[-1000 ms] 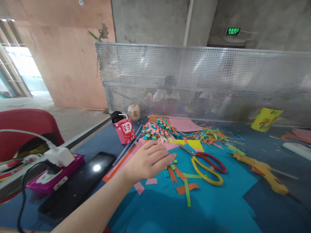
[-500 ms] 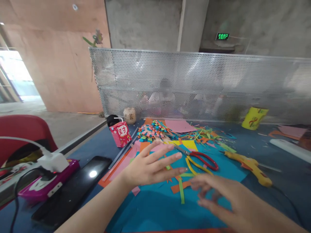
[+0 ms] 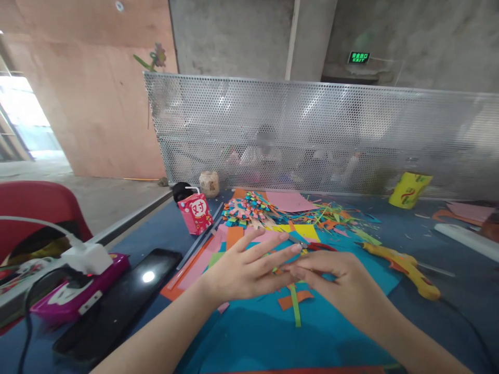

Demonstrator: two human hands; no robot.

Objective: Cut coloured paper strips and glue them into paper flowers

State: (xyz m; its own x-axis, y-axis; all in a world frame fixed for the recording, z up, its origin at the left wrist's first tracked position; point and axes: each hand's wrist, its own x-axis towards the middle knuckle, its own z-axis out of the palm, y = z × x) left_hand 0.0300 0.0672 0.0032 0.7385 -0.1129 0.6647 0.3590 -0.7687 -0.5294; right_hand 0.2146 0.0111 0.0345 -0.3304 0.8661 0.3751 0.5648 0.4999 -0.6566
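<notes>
My left hand (image 3: 247,267) hovers palm down over the blue paper (image 3: 268,337), fingers stretched out and apart, holding nothing. Thumb and forefinger of my right hand (image 3: 343,280) are pinched together at the tip of one of the left hand's lower fingers. Whether anything small sits in that pinch I cannot make out. Just beyond the hands lie scissors with red and yellow handles (image 3: 322,246), partly covered by my right hand. Below the fingers rest a green paper strip (image 3: 297,309) and an orange paper piece (image 3: 286,302).
Fringed paper bundles (image 3: 249,208) and paper shreds (image 3: 331,215) lie toward the perforated metal screen (image 3: 312,130). A yellow glue gun (image 3: 405,265) is at right. On the left are a red drink carton (image 3: 196,214), a phone (image 3: 120,306) and a purple power strip (image 3: 78,298).
My right hand has moved up and left to the left hand's fingertips, and its fingers have closed into a pinch. It now covers the scissors' yellow handle. The left hand has barely moved.
</notes>
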